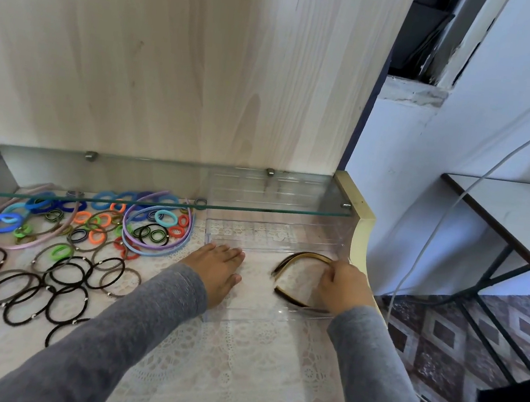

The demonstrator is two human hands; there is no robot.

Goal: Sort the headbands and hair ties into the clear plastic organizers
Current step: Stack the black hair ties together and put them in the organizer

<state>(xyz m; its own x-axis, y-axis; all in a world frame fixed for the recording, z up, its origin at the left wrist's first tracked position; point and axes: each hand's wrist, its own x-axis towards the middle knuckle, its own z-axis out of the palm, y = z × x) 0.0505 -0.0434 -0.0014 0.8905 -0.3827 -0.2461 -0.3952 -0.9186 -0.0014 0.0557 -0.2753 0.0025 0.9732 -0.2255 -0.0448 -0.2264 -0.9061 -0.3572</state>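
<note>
Two clear plastic organizers stand on the lace-covered counter: one at the back [272,235] under the glass shelf, one nearer [253,309] in front of it. My right hand [343,287] grips dark brown and gold headbands [296,264] inside the nearer organizer, at its right end. My left hand [219,265] lies flat with straight fingers on that organizer's left part. Pastel headbands [154,250] in purple, blue and pink lie at the left among colourful hair ties [97,223]. Black and brown hair ties [46,287] are spread nearer the front left.
A glass shelf [159,184] juts out low over the back of the counter, covering the rear organizer and some ties. A wooden panel [174,56] rises behind. The counter's curved cream edge [363,233] is just right of my right hand. A table [521,219] stands beyond.
</note>
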